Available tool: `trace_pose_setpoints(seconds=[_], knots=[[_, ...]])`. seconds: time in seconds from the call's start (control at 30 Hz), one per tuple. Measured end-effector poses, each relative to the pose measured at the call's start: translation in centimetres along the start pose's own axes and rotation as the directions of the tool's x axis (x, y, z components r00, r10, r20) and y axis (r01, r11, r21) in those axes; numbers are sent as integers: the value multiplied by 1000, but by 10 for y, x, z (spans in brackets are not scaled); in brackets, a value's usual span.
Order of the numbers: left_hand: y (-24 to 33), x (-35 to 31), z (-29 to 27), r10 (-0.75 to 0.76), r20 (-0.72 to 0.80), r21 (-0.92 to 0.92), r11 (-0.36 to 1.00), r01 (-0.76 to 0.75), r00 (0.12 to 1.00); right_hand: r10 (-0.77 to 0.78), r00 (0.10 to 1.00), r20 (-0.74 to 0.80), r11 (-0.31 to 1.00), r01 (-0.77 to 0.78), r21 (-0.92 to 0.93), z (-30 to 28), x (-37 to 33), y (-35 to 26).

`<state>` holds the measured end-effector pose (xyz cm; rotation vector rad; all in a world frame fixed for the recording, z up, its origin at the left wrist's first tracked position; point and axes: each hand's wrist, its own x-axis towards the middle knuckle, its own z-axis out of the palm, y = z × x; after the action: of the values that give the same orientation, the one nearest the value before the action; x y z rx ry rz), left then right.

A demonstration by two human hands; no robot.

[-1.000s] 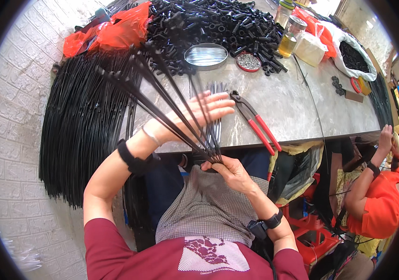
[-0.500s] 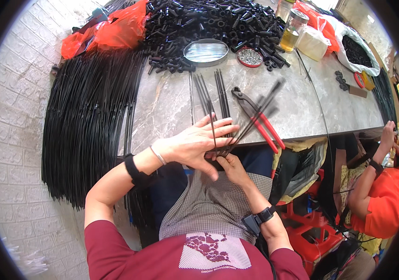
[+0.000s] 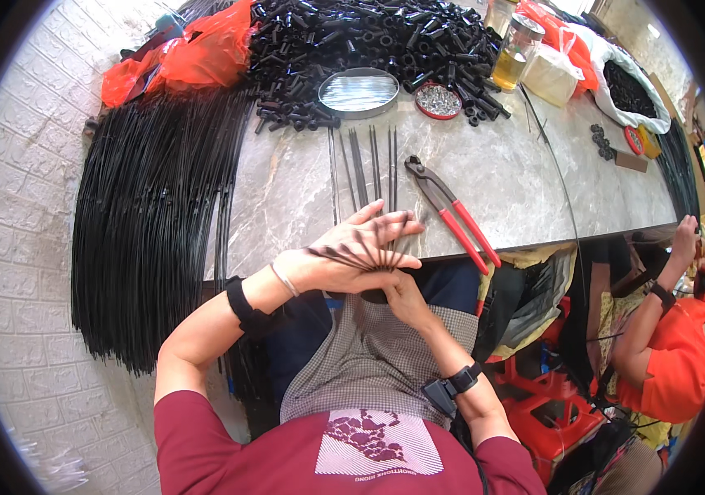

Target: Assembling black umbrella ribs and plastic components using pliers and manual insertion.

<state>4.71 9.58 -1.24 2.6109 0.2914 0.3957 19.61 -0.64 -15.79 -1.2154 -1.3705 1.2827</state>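
My left hand (image 3: 348, 256) reaches over the table's front edge with its fingers stretched out. Several thin black rods (image 3: 360, 257), smeared by motion, fan out in front of its palm and fingers. Their lower ends meet at my right hand (image 3: 407, 299), whose fingers are closed on them above my lap; the exact grip is partly hidden. Beyond my left fingers, more slim black rods (image 3: 374, 165) lie on the table, pointing away from me. To their right rest pincers (image 3: 451, 206) with red handles, which overhang the front edge.
A thick sheaf of long black rods (image 3: 150, 223) drapes over the table's left side. Black tubular parts (image 3: 369, 37) are heaped at the back, behind a round tin of silvery pins (image 3: 359, 91) and a red-rimmed dish of small metal pieces (image 3: 438, 101). A co-worker (image 3: 670, 346) sits at right.
The rods at my right hand have swung from the upper right to a fan across my left hand. My left thumb has moved in toward my right hand.
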Motion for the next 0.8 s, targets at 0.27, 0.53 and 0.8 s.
trace_pose_setpoints(seconds=[0.27,0.53,0.8], knots=[[-6,5,-2,62,111,229,970,-86,992,138,980,145,785,-19,-619,-33,-9,-74],[-5,3,-4,41,99,162,985,-57,994,-424,880,-212,461,8,-888,-106,19,-175],[-6,2,-2,36,105,180,982,-54,994,-68,958,-280,303,-247,-920,-124,25,-163]])
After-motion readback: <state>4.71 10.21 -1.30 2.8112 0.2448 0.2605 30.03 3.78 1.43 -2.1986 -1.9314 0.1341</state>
